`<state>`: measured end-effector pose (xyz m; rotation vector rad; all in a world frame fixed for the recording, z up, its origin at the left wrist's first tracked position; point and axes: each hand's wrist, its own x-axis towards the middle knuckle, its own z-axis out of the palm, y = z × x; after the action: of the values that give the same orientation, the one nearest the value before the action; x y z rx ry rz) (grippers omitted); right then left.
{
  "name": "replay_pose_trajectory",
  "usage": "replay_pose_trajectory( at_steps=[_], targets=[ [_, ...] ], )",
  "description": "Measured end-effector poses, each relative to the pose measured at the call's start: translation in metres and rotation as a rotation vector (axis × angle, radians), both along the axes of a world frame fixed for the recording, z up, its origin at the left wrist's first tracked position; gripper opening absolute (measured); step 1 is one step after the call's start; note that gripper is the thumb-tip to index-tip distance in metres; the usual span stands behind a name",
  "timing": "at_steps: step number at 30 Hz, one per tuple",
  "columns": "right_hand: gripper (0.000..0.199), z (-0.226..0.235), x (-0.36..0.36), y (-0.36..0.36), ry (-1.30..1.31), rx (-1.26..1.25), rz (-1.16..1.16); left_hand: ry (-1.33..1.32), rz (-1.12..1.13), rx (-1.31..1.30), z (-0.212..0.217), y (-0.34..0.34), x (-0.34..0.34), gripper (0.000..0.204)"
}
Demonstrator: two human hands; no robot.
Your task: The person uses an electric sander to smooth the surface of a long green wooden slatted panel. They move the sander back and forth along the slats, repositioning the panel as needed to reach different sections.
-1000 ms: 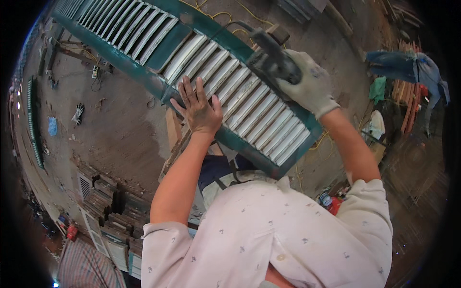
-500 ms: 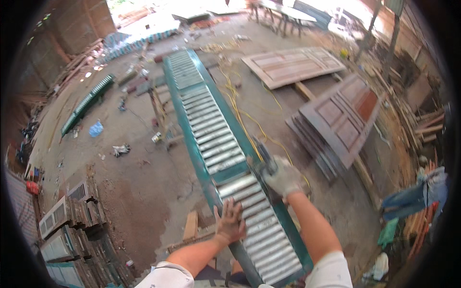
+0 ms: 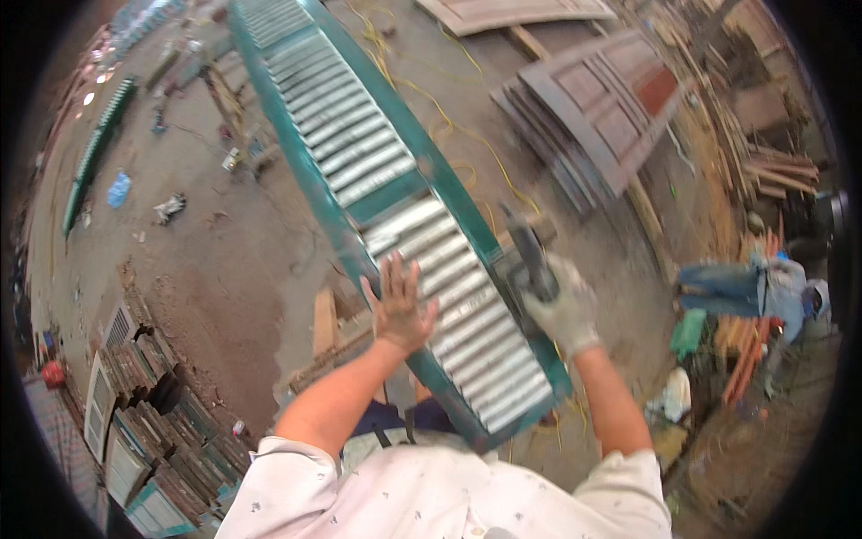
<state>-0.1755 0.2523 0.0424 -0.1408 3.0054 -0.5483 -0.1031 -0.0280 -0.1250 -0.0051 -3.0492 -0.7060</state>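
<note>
A long louvred shutter [image 3: 355, 121], with a green frame and pale worn slats, stretches from in front of my body to the far left. My bare left hand [image 3: 401, 305] rests on its left edge and slats, fingers spread. On the right edge, my gloved right hand [image 3: 561, 301] is closed round a dark power tool [image 3: 537, 265], perhaps a sander, blurred by motion. The tool lies against the green side rail. Its working face is hidden underneath.
Brown panelled doors [image 3: 602, 108] are stacked at the right. Yellow cord [image 3: 467, 135] trails over the floor beyond the shutter. Old louvred panels [image 3: 153, 431] stand piled at the lower left. A person [image 3: 754, 283] in blue stands at the right near timber. A narrow green shutter [image 3: 97, 153] lies far left.
My view has tilted down, so the scene sits higher and my shirt shows. My right hand and the tool have come nearer along the right rail. My left hand's fingers are more spread.
</note>
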Motion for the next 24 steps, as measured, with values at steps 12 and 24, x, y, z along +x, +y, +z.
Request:
replay_pose_trajectory(
  at_steps=[12,24],
  targets=[
    [0.035,-0.004,-0.196,-0.141,0.093,-0.060,0.118,0.028,-0.008,-0.085,-0.001,-0.006,-0.004,0.092],
    [0.064,-0.020,-0.025,0.016,0.067,0.102,0.109,0.170,-0.048,-0.121,-0.017,-0.001,-0.009,0.081]
  ],
)
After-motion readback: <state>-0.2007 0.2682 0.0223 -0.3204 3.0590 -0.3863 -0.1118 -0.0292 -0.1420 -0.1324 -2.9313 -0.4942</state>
